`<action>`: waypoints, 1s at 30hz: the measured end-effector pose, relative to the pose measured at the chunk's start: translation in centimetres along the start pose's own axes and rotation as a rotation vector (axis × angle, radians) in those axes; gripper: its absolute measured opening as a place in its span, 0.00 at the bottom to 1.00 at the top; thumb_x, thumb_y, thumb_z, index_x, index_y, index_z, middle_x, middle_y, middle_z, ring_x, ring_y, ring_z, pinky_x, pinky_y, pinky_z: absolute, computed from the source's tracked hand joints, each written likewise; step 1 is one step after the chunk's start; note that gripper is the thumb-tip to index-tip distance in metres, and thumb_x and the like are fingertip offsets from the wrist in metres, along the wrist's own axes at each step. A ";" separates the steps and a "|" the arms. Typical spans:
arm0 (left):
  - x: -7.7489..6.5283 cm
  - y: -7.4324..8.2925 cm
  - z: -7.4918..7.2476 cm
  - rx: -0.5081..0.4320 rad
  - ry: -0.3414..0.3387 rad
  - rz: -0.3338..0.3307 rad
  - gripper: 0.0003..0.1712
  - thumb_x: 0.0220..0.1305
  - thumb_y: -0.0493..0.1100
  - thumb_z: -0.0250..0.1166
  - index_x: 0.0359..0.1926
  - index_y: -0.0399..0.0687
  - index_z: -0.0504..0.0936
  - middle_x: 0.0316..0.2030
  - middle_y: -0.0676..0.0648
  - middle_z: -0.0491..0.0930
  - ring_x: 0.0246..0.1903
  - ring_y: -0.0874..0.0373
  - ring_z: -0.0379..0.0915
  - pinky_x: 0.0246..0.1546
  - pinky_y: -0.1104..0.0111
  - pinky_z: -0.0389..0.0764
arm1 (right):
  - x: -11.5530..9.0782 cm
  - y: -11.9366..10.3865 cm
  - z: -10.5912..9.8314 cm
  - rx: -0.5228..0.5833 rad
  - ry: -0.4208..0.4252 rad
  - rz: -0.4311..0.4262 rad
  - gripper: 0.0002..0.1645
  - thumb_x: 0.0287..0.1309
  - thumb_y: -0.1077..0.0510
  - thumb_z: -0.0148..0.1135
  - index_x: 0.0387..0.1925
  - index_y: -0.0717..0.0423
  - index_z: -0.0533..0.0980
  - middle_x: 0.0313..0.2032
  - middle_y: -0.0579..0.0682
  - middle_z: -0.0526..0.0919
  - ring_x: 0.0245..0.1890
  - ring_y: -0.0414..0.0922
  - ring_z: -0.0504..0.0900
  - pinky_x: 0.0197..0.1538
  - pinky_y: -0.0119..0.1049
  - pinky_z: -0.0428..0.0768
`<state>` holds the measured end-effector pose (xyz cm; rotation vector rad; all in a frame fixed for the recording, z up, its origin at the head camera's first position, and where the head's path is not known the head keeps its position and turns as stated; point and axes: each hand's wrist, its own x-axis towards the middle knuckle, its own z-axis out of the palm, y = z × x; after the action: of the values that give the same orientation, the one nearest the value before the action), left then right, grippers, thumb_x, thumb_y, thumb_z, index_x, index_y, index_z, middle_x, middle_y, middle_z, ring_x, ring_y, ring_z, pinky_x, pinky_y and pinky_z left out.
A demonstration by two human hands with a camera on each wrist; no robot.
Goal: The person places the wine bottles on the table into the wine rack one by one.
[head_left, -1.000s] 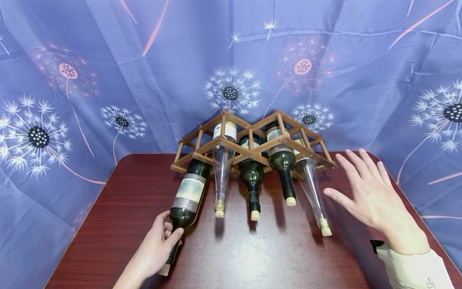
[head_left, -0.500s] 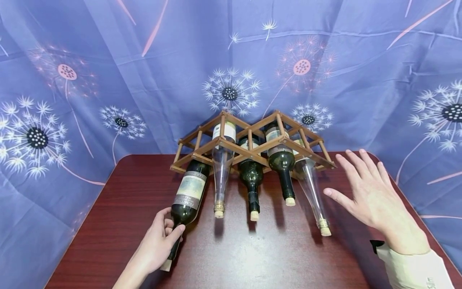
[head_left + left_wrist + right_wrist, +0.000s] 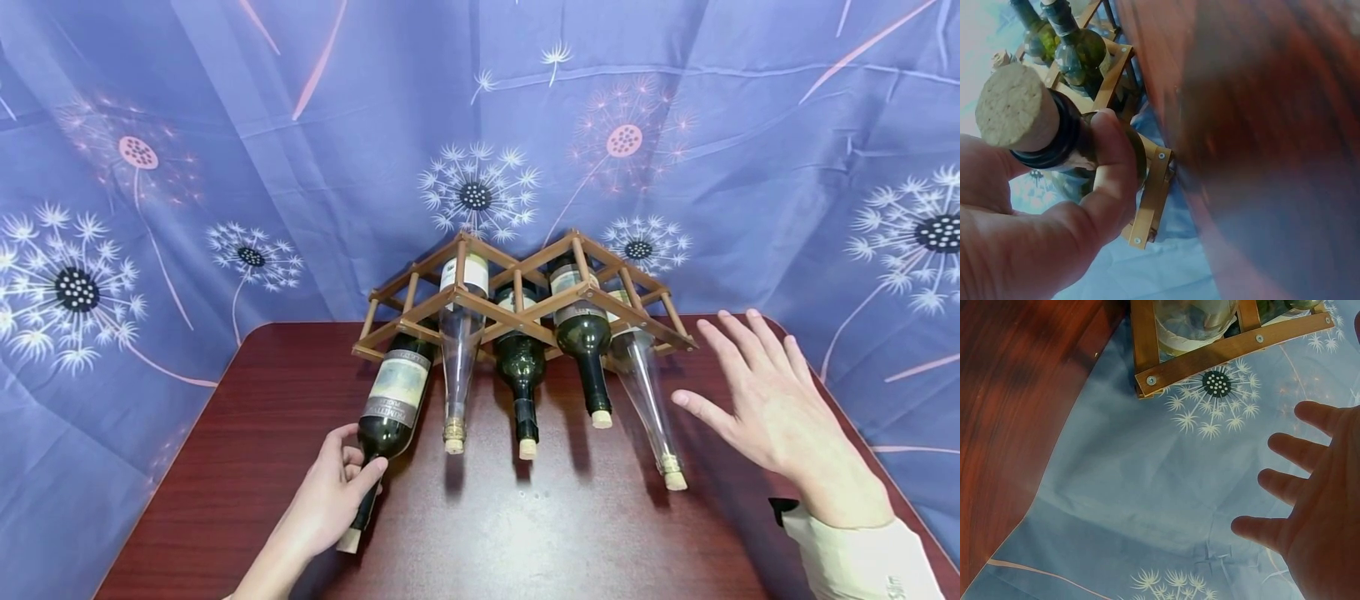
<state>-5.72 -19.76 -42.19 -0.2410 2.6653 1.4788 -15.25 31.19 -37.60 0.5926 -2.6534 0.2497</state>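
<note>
My left hand (image 3: pixel 330 492) grips the neck of a dark green wine bottle (image 3: pixel 396 390), whose base end sits in the left opening of a wooden wine rack (image 3: pixel 517 321). Its cork (image 3: pixel 1017 106) faces the camera in the left wrist view, with thumb and fingers around the neck behind it. Held up at the right, my right hand (image 3: pixel 772 408) has its fingers spread and holds nothing. The rack's right end is the nearest thing to it. In the right wrist view those fingers (image 3: pixel 1291 487) stand apart from the rack's corner (image 3: pixel 1150 381).
More corked bottles lie neck-forward in the rack: a clear one (image 3: pixel 459 358), two green ones (image 3: pixel 522 362) (image 3: pixel 585 337) and another clear one (image 3: pixel 645 392) at the right. The dark red table (image 3: pixel 247 433) meets a blue dandelion-patterned cloth (image 3: pixel 360 125) behind.
My left hand and the held bottle have shifted slightly up and inward toward the rack. The right hand stays where it was.
</note>
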 end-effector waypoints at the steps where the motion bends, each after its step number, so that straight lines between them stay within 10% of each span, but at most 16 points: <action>1: 0.0 0.1 0.0 -0.009 -0.002 -0.001 0.42 0.69 0.46 0.64 0.72 0.36 0.52 0.39 0.45 0.78 0.31 0.58 0.80 0.33 0.68 0.78 | 0.0 0.0 0.0 0.000 0.000 0.000 0.58 0.52 0.32 0.67 0.76 0.53 0.57 0.73 0.61 0.58 0.76 0.59 0.42 0.70 0.65 0.36; 30: 2.2 1.1 0.3 -0.141 -0.026 -0.019 0.41 0.70 0.45 0.63 0.72 0.36 0.50 0.46 0.36 0.75 0.33 0.50 0.82 0.36 0.63 0.81 | 0.1 0.0 0.1 -0.007 0.004 -0.004 0.57 0.52 0.32 0.67 0.76 0.53 0.58 0.72 0.61 0.58 0.76 0.59 0.42 0.70 0.64 0.37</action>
<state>-8.05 -19.12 -41.78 -0.2535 2.5346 1.6544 -15.33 31.12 -37.60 0.5942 -2.6483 0.2400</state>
